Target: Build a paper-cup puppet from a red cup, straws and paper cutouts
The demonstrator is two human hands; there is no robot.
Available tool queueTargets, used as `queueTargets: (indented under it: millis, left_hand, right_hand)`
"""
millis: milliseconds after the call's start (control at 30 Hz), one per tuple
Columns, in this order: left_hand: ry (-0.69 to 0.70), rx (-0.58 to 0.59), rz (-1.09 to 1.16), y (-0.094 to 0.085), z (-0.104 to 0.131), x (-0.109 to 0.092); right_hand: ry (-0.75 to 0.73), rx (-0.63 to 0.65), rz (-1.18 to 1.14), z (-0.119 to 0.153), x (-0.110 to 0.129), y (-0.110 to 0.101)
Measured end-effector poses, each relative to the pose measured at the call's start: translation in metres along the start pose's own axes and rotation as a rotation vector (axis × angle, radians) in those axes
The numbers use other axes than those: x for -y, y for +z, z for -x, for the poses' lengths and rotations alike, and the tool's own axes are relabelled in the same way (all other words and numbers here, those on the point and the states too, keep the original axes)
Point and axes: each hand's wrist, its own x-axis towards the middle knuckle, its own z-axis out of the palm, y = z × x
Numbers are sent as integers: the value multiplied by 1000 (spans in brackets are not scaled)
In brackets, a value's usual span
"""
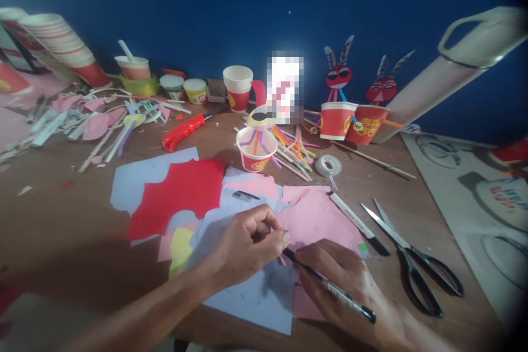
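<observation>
My right hand (344, 272) is wrapped round a black pen (340, 291), its tip pointing up and left toward my left fingers. My left hand (253, 242) is closed in a pinch close to the pen tip; whatever lies between thumb and finger is hidden or too small to name. Beneath both hands spread overlapping sheets, a pale blue paper (256, 302) and a pink paper (317, 214). A black pen cap (246, 196) rests on the blue sheet. Left of it is a red paper (177, 192) with curved cut-outs.
Open scissors (412, 258) and a white marker (358, 223) lie at right. Behind stand a paper cup (256, 162) with a paper figure, a tape roll (329, 165), two cups with red-faced figures (339, 78), a red-handled cutter (183, 132) and scattered paper scraps (99, 121).
</observation>
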Motion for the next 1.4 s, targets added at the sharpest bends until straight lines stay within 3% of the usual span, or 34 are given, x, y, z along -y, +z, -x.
queueTargets:
  millis: [233,400,700,867,1067,1167,1267,1400]
  left_hand:
    - [-18,1,-18,0,0,0]
    - [-59,-8,48,1,3,5]
    - [-94,-65,-105,-1,7,-2]
    - [-108,-98,-149,-2,6,-1]
    - [-123,-126,-147,2,6,14]
    - [-167,-89,-136,3,2,15]
    - [-189,-34,-109,1,-1,12]
    - [-126,-79,-26,-2,-4,21]
  right_hand:
    - [137,-13,-46,-8,-9,-3]
    - [333,32,-177,-18,-18,-6]
    - [408,279,-241,-61,-33,-21]
    - [333,457,-325,-93,-42,-22]
    - [268,618,-332,-117,-42,-24]
    - [248,693,-348,-125,-43,-25]
    - [198,747,-346,-132,-46,-25]
    - [152,755,-354,-134,-54,-21]
